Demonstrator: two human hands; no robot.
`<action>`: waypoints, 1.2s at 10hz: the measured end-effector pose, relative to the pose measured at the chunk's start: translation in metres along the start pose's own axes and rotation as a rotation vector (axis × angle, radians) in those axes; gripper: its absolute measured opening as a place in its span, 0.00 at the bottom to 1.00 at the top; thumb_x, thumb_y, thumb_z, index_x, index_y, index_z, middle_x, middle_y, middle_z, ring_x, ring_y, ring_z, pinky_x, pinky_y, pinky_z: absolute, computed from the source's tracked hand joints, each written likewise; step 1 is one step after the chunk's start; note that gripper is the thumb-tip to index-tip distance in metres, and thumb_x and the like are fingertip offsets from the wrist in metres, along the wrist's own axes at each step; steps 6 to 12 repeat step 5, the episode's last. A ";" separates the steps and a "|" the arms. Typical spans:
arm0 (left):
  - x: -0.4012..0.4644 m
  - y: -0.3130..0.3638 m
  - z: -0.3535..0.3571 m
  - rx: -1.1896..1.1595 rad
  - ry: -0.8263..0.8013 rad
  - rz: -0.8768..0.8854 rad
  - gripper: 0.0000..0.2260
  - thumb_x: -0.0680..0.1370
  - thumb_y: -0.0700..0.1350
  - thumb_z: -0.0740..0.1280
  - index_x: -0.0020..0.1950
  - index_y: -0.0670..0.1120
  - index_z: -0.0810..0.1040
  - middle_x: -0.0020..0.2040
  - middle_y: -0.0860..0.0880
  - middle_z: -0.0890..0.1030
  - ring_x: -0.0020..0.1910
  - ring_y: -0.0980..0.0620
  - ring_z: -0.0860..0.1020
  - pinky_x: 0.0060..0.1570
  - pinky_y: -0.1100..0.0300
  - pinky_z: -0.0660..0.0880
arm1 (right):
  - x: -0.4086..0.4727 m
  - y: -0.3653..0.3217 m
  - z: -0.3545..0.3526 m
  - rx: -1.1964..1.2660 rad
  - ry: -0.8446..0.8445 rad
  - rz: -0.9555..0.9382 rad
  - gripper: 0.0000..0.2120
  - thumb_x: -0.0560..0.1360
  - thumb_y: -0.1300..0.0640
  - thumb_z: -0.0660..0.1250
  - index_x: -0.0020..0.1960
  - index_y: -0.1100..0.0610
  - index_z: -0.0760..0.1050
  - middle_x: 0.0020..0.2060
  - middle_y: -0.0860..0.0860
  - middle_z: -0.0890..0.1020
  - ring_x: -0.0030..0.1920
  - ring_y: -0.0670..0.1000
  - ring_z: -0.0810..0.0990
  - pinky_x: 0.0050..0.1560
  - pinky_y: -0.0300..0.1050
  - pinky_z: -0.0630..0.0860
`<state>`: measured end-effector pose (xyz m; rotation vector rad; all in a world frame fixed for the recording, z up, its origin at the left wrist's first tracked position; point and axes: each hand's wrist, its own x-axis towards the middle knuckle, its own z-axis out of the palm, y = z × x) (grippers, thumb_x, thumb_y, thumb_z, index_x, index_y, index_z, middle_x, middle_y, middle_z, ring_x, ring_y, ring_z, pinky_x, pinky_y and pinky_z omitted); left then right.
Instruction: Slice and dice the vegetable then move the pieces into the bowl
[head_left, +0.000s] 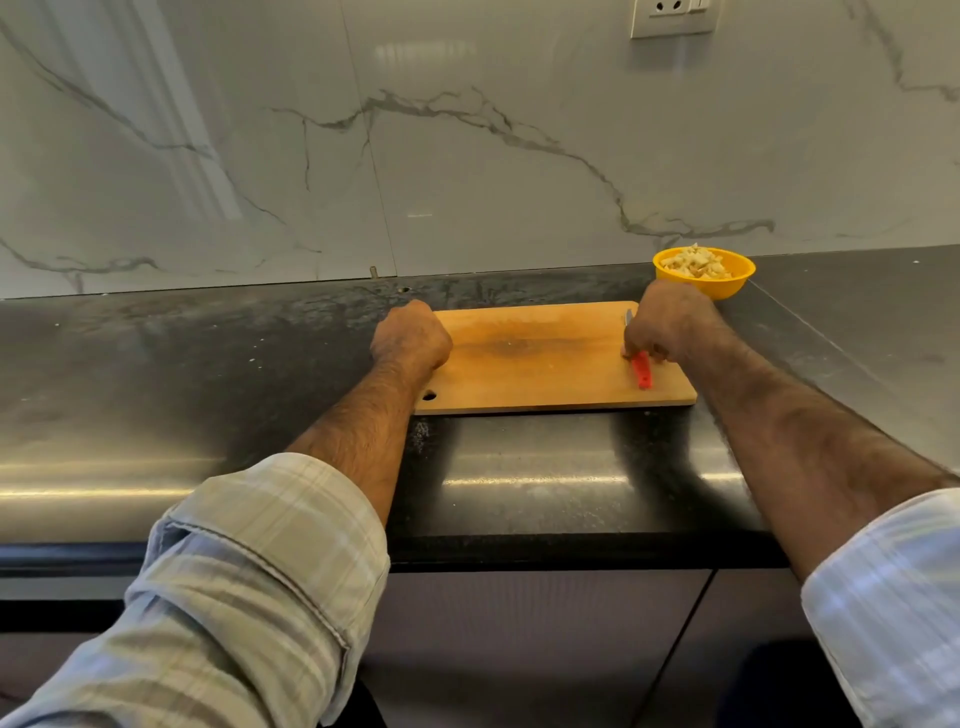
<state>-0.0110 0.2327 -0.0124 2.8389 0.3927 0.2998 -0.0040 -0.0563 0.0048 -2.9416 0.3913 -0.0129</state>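
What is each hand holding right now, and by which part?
Right hand grips the knife by its red handle. Left hand is a fist at the board's edge; no visible grip.

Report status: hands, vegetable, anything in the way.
Left hand curled at the cutting board edge, right hand on the knife. Diced pieces in the yellow bowl. Board bare, nothing blocking.

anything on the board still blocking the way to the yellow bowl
Nothing visible does. The cutting board looks bare between the hands, and the yellow bowl beyond the right hand, which holds the knife, already holds diced pieces.
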 end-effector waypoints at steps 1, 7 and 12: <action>-0.001 -0.004 -0.001 0.005 0.020 0.013 0.14 0.83 0.43 0.66 0.68 0.43 0.76 0.64 0.41 0.80 0.62 0.41 0.79 0.52 0.49 0.76 | 0.001 0.002 0.001 0.010 0.014 0.011 0.20 0.71 0.50 0.82 0.52 0.62 0.80 0.43 0.58 0.86 0.46 0.59 0.87 0.51 0.56 0.85; -0.026 0.009 -0.021 -0.001 0.140 0.210 0.14 0.80 0.45 0.67 0.65 0.44 0.77 0.61 0.42 0.80 0.59 0.42 0.79 0.48 0.50 0.74 | 0.000 0.010 0.002 -0.076 0.131 -0.044 0.28 0.69 0.37 0.79 0.52 0.60 0.81 0.40 0.53 0.80 0.41 0.57 0.78 0.34 0.47 0.72; -0.026 0.009 -0.021 -0.001 0.140 0.210 0.14 0.80 0.45 0.67 0.65 0.44 0.77 0.61 0.42 0.80 0.59 0.42 0.79 0.48 0.50 0.74 | 0.000 0.010 0.002 -0.076 0.131 -0.044 0.28 0.69 0.37 0.79 0.52 0.60 0.81 0.40 0.53 0.80 0.41 0.57 0.78 0.34 0.47 0.72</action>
